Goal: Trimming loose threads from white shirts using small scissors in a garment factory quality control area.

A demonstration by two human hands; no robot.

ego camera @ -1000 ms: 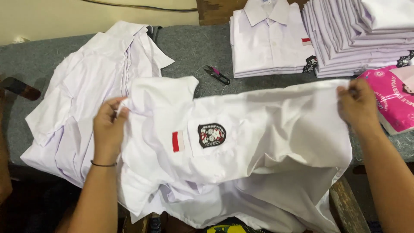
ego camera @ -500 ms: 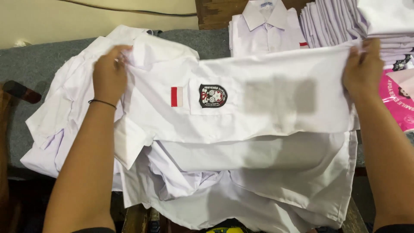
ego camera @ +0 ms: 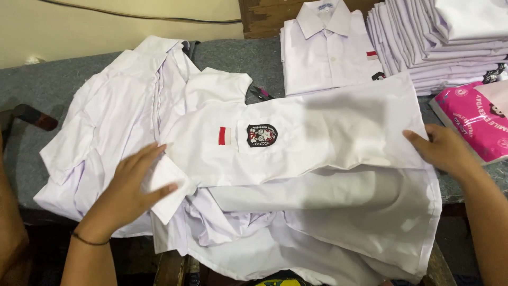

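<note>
Head view: white shirt [ego camera: 317,132] with black crest patch lies mid-frame on grey table [ego camera: 63,85], folded crosswise; left hand [ego camera: 129,188] lower left, palm down, fingers spread flat on its sleeve; right hand [ego camera: 447,151] right edge, fingers released, pressing shirt's edge; folded shirt stack [ego camera: 450,47] upper right.

Matt white cloth shirt [ego camera: 317,132]; grey felt-like table cover [ego camera: 63,74]; glossy pink plastic packet [ego camera: 471,116].
</note>
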